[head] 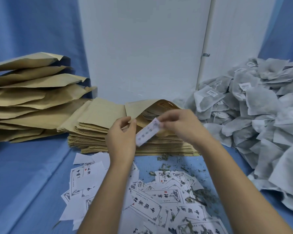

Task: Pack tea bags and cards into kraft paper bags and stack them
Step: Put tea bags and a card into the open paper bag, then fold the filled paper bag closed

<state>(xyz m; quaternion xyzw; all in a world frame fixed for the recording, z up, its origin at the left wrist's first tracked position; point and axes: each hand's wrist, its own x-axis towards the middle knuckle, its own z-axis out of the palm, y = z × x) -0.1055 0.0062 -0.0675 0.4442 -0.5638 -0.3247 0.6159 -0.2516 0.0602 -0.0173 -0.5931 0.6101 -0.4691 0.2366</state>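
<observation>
- Kraft stack of filled bags (32, 98) at far left: puffy, mouths unsealed, leaning. I'd lay new ones on flat and gently, since it looks ready to slide.
- Flat bags (91, 130) piled at centre: thin paper, light, creases easily. The top bag (142, 107) is open towards me, with something pale inside, likely a tea bag.
- Left hand (121, 137) pinches the top bag's upper lip and lifts it. That's the right hold: the lip edge, not the body.
- Card (146, 132) is at the mouth, tilted, not yet in. Light, semi-stiff, probably slick; hold one end and feed the other in.
- Right hand (179, 124) pinches the card's upper end between thumb and fingers.
- Tea bags (260, 107) heaped on the right: soft mesh, light, crushable, likely shedding leaf. Grip loosely by a corner.
- Surface: blue cloth (32, 174), wrinkled, littered with loose cards (147, 200) and leaf crumbs (201, 198) near me.
- Room: white panel (142, 48) behind, blue drape (32, 22) on both sides.
</observation>
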